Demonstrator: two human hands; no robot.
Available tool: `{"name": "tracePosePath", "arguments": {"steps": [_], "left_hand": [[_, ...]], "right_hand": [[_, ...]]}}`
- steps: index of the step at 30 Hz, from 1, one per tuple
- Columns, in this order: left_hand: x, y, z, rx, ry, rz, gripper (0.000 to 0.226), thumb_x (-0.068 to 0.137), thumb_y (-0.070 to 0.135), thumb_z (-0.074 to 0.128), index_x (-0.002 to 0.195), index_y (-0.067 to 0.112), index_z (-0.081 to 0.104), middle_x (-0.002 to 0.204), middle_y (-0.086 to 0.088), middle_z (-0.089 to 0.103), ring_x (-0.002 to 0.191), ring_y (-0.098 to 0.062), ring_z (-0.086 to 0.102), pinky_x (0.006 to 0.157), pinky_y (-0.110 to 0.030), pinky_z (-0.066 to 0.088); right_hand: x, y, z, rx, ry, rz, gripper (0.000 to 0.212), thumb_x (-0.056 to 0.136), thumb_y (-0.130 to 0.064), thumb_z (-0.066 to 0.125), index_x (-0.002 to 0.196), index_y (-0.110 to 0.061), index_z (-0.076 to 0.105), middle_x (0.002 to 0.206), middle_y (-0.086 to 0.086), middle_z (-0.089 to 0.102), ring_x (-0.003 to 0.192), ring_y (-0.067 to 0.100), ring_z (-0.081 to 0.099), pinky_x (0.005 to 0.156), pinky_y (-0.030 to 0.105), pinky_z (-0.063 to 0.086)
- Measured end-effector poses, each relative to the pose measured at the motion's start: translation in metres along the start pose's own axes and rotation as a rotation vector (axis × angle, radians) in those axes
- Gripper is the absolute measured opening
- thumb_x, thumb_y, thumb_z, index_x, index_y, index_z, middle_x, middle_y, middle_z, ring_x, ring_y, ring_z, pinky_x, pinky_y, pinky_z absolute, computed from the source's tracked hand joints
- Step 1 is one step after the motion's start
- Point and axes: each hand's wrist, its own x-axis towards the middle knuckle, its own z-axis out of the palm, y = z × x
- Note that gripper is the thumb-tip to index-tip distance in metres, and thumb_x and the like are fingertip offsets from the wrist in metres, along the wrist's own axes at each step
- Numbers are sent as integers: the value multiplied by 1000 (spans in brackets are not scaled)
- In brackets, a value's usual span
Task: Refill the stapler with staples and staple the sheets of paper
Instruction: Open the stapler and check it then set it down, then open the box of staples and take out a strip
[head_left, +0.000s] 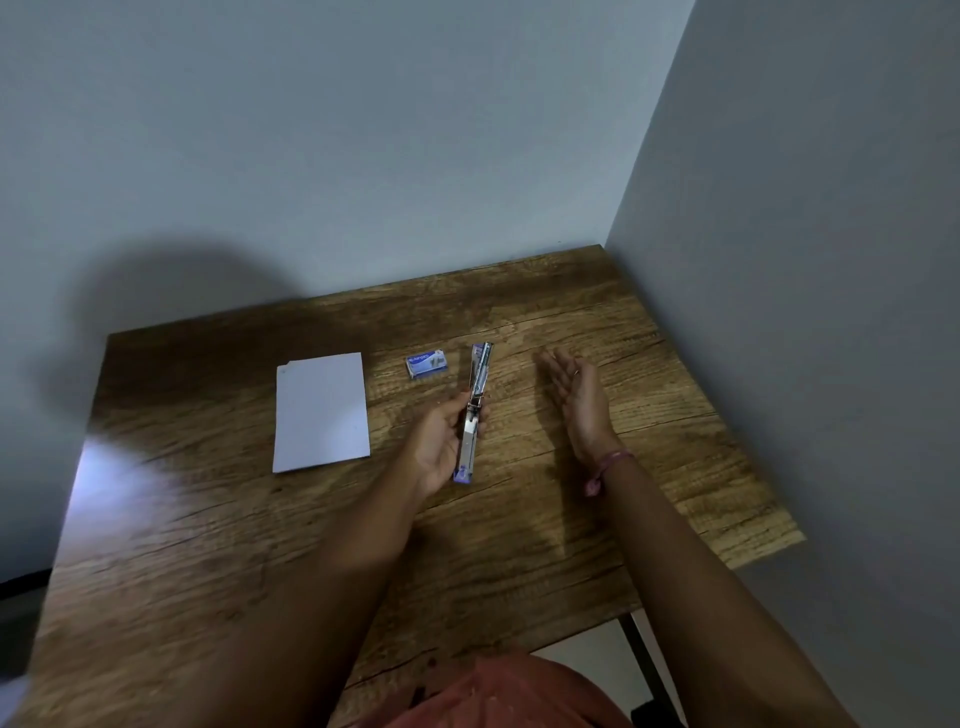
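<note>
While the left hand (441, 441) curls its fingers round the stapler (474, 413), swung fully open into one long strip above the desk (519, 545), the magazine lies exposed, presumably so staples can drop in. Free and holding nothing, the right hand (574, 397) hovers just beside it with fingers straight and palm turned inward, likely ready to reach the staple box (427, 363) lying just beyond. Left of that, the sheets of paper (322, 411) wait on the desk.
</note>
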Motion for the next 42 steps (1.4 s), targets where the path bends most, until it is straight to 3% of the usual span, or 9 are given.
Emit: {"name": "tracePosePath", "arguments": {"steps": [5,10,16,21,27,31,35,38,42], "left_hand": [[0,-7,-5,-72,-1,52,26,98,3,40,118,0,56,102,-12,66,77,-9,68,62,-17,56],[-2,-12,0,-74,22,82,29,98,-2,37,122,5,51,107,-10,67,103,-13,64,88,-25,50],[8,-17,9,-66,76,128,27,99,1,38,122,1,52,106,-8,68,108,-17,63,93,-30,50],[9,-17,13,18,89,134,28,99,0,38,124,-2,49,125,-17,60,120,-23,57,92,-29,50],[7,-13,5,389,136,195,35,97,0,44,131,1,49,127,-13,60,116,-20,57,96,-31,48],[3,-8,-11,835,325,483,30,95,5,51,123,12,60,123,-2,62,110,-10,56,92,-25,47],[2,6,-33,1073,484,657,30,92,6,53,121,12,60,128,-8,53,114,-20,56,96,-28,47],[2,20,-41,1161,494,686,34,93,6,51,127,7,54,133,-9,46,117,-19,52,96,-16,36],[12,33,-43,1338,442,638,44,94,10,50,137,3,42,141,-13,39,128,-24,44,106,-27,34]], "right_hand": [[-5,3,1,-28,37,-79,49,102,-26,14,142,-9,37,141,5,49,125,7,44,98,15,32],[-24,21,0,-160,294,-244,21,95,-14,53,113,-17,62,117,2,64,115,16,58,97,25,47],[-74,56,14,-613,-60,-378,28,77,-39,75,101,-28,67,92,-5,69,80,10,65,71,20,52],[-73,63,22,-766,87,-400,29,77,-28,74,105,-21,71,82,-9,69,70,3,61,66,19,50],[-61,60,26,-786,247,-377,22,83,-28,68,102,-17,73,89,-2,73,78,11,65,74,36,55],[-52,55,33,-841,325,-376,27,84,-30,66,104,-12,72,89,4,72,83,18,66,78,37,54],[-48,49,38,-969,326,-370,25,86,-29,65,103,-12,70,92,5,69,86,20,63,77,31,50],[-46,47,40,-1078,295,-383,24,88,-29,62,101,-10,69,89,7,66,86,22,60,77,35,50],[-42,47,38,-1080,303,-390,24,87,-27,62,103,-10,69,93,8,68,90,24,61,82,34,49]]}}
